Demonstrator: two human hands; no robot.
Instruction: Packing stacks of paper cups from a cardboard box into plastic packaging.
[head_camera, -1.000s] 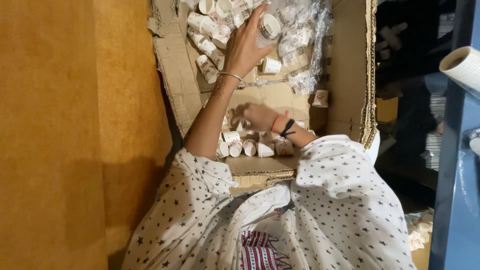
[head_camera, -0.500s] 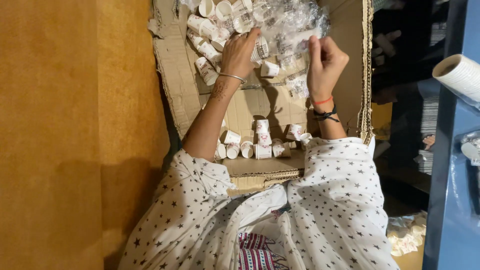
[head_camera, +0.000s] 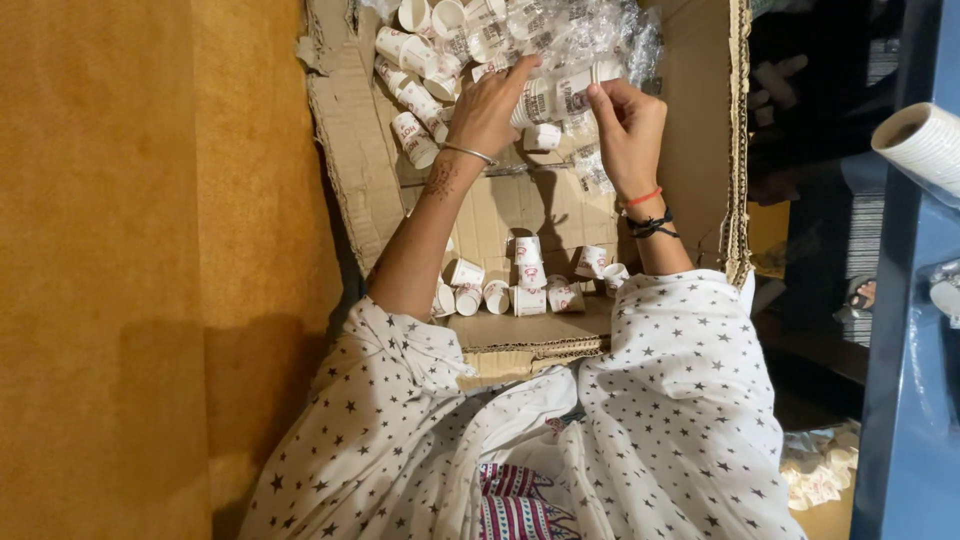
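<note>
Cup stack (head_camera: 560, 95) | lies sideways between both grips | left hand (head_camera: 487, 110), right hand (head_camera: 628, 128) clasp its ends

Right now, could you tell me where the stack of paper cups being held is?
In the head view, top centre: the cup stack lies sideways between left hand and right hand, inside the cardboard box.

— Warm, dim light; glare sparkles off the plastic wrap (head_camera: 600, 35) just beyond the fingers (head_camera: 515, 75).

— Hard shadows fall below the fingers, right side murky, focus sharp.
</note>
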